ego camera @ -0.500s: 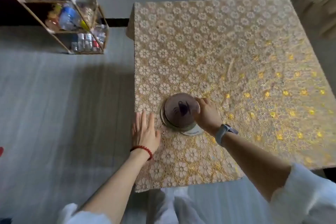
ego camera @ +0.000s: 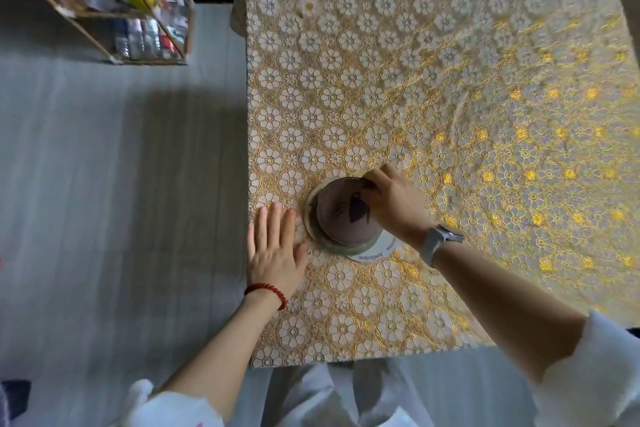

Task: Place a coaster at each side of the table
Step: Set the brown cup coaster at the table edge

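Head view shows the stack of coasters (ego camera: 343,215) sitting on the surface (ego camera: 450,80) close to its left edge and toward the near side, a brown round one with a dark teapot drawing on top, a paler rim showing at its left, and a white one with lettering (ego camera: 382,250) peeking out underneath at the near right. The right hand (ego camera: 394,201) lies over the stack's right side with its fingers curled against the top coaster's far-right edge; the grip looks closed on that edge, though whether it pinches one coaster or several cannot be told. The left hand (ego camera: 277,246) lies flat and spread on the cloth just beside the stack, holding nothing. No coaster is yet set out alone, so the step in hand is probably peeling off a single one. To do it well, the fingertips should catch only the uppermost edge and tilt it up rather than drag it, since the lace tablecloth (ego camera: 346,315) could snag or ruck; the flat left hand is well placed to pin cloth and stack. A wire shelf of bottles (ego camera: 114,0) stands on the floor, well apart.
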The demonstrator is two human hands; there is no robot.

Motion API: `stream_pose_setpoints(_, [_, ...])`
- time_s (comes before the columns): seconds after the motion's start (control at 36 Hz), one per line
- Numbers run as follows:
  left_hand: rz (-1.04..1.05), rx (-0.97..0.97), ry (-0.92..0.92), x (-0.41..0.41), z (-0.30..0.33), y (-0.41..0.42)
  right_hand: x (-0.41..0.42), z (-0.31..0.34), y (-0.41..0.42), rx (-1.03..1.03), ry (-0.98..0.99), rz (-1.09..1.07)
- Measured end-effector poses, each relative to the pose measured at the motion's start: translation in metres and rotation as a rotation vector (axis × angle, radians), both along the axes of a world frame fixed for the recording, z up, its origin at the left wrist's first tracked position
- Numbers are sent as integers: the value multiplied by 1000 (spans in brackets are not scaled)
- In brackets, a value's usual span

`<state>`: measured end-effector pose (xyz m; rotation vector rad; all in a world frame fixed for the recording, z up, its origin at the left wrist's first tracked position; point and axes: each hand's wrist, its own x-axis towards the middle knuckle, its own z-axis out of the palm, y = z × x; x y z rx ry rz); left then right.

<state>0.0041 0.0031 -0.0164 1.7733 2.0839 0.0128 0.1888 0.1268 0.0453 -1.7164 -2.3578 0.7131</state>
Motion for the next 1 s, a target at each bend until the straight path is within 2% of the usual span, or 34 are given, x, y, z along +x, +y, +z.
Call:
stream_pose_setpoints(0.11, [124,13,-87,12,10,8,37,11,-7,-67,132,-61])
stream_pose_setpoints(0.22, [350,109,-170,47,24,10,86,14,-25,-228,294,-175])
stream_pose_setpoints(0.31, [400,186,-184,90,28,-1,127,10,-46,-318,358,-268])
stream_pose_setpoints(0.44, [379,252,-244,176,29,-31,195,1,-82,-386,370,-357])
stream_pose_setpoints(0.56, [317,205,-351,222,24,-47,227,-9,-102,-460,375,-445])
stream_pose_setpoints(0.64, [256,168,-394,249,18,-55,247,-14,-111,-422,299,-422])
stream_pose_setpoints(0.72, [175,111,-328,263,9,-63,258,-21,-116,-328,193,-369])
stream_pose_setpoints(0.83, [91,65,-149,262,1,-67,262,-26,-115,-308,184,-352])
stream_pose_setpoints(1.0, [39,65,-116,256,-6,-67,262,-30,-107,-293,148,-255])
